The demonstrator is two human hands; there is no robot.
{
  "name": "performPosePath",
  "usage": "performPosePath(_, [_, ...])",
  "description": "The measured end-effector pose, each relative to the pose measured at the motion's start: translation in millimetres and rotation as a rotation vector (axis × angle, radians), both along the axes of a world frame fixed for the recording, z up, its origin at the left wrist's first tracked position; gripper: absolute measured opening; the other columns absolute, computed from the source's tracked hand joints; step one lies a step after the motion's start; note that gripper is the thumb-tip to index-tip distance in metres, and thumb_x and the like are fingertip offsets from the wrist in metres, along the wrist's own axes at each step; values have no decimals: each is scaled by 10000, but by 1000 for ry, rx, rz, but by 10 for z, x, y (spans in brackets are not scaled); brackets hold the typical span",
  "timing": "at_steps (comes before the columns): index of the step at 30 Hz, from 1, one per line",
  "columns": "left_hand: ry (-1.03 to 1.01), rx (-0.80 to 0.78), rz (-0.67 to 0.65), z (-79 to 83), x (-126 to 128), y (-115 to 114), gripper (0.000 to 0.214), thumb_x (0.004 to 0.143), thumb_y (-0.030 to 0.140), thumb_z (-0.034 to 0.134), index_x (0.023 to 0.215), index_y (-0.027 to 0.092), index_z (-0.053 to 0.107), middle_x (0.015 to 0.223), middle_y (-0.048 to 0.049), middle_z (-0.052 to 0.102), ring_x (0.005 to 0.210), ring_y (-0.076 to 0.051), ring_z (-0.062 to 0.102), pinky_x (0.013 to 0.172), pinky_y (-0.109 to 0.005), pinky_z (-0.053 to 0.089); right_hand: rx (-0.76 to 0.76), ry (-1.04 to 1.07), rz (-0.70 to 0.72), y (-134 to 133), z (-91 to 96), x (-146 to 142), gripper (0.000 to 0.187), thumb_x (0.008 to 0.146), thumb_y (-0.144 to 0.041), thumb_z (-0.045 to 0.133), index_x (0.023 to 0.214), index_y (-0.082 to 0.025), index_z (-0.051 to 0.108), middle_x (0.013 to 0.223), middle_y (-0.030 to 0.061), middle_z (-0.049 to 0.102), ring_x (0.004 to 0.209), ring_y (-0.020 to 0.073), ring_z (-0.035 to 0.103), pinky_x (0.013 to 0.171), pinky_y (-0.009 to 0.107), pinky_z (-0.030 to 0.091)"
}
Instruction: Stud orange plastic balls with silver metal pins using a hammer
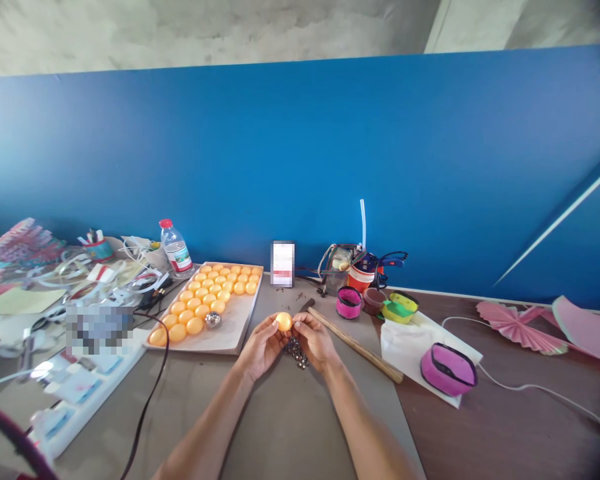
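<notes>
Between my two hands, over the grey mat [285, 413], is an orange ping-pong ball [283, 321]. My left hand [259, 348] pinches it from the left with thumb and fingers. At its right side, the fingertips of my right hand [317, 341] are pressed together close against the ball; anything small in them is too tiny to make out. Just below my fingers lies a pile of small shiny metal pieces [297, 355]. To the left, a shallow white box [233, 333] holds rows of orange balls [200, 310] and one silver studded ball [213, 320].
A wooden-handled hammer [360, 347] lies right of my hands. Farther right are pink mesh-sided containers [449, 369] and a white sheet [403, 340]. A phone [283, 265] stands by the blue partition [300, 153]. Left are a bottle [176, 250], a black cable [150, 397] and clutter.
</notes>
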State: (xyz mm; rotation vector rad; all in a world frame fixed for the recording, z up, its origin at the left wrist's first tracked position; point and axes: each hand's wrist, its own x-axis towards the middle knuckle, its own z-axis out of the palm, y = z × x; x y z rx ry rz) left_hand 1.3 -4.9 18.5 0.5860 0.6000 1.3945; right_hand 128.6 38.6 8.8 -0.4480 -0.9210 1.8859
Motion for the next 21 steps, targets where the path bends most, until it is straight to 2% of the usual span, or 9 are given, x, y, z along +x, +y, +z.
performPosePath(4, [-3, -13, 4, 4, 4, -4, 200, 765, 197, 619, 947, 116, 620, 802, -51, 641, 692, -110, 585, 688, -228, 464, -29, -13, 40, -4, 1, 19, 178, 619, -288, 724, 680, -202, 580, 597, -22, 582, 613, 134, 531, 577, 252, 392])
performPosePath(11, [18, -32, 28, 12, 5, -1, 227, 729, 217, 658, 931, 117, 630, 793, -53, 648, 684, -110, 589, 692, -234, 471, -59, -57, 31, -6, 25, 23, 228, 584, -322, 743, 660, -204, 564, 602, -22, 580, 618, 142, 541, 584, 262, 395])
performPosePath(21, [50, -39, 22, 22, 24, -6, 205, 731, 216, 655, 907, 114, 633, 750, -49, 648, 656, -108, 588, 662, -225, 468, -46, -46, 55, 20, -15, 58, 218, 592, -297, 746, 680, -190, 578, 599, -21, 576, 608, 128, 534, 607, 256, 384])
